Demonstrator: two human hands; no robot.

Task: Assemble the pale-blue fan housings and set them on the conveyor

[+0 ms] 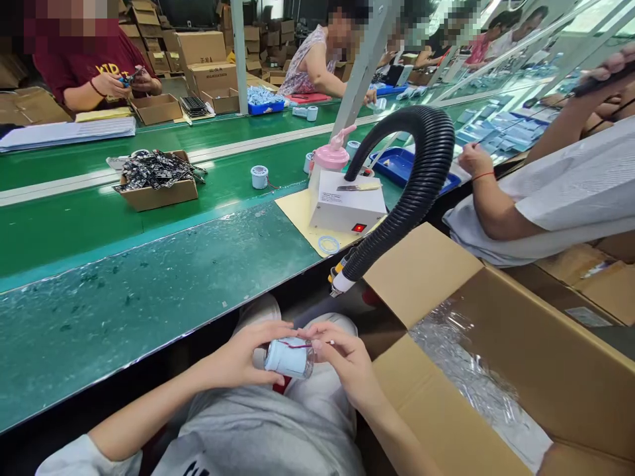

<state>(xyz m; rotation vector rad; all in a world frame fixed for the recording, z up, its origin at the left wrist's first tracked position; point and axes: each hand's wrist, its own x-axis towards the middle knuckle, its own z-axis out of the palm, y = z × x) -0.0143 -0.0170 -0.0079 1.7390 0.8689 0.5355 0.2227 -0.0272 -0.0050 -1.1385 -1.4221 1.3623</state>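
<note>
Above my lap, a light blue cylindrical housing [288,357] with a clear plastic end is held sideways. My left hand [243,354] grips it by its left end, thumb below and fingers above. A thin dark red wire [297,346] runs along the housing toward my right hand [350,363]. The right thumb and fingertips pinch this wire beside the clear end, and a small white tip [331,342] shows at the fingers. Whether the right fingers also touch the clear end, I cannot tell.
A black flexible hose [421,172] arches from a white box-shaped machine [342,201], its nozzle hanging beyond my hands. At right stands an open carton [540,324] holding clear plastic parts. On the green belt are a similar blue housing [258,177] and a box of black wired parts [159,192]. Co-workers sit around.
</note>
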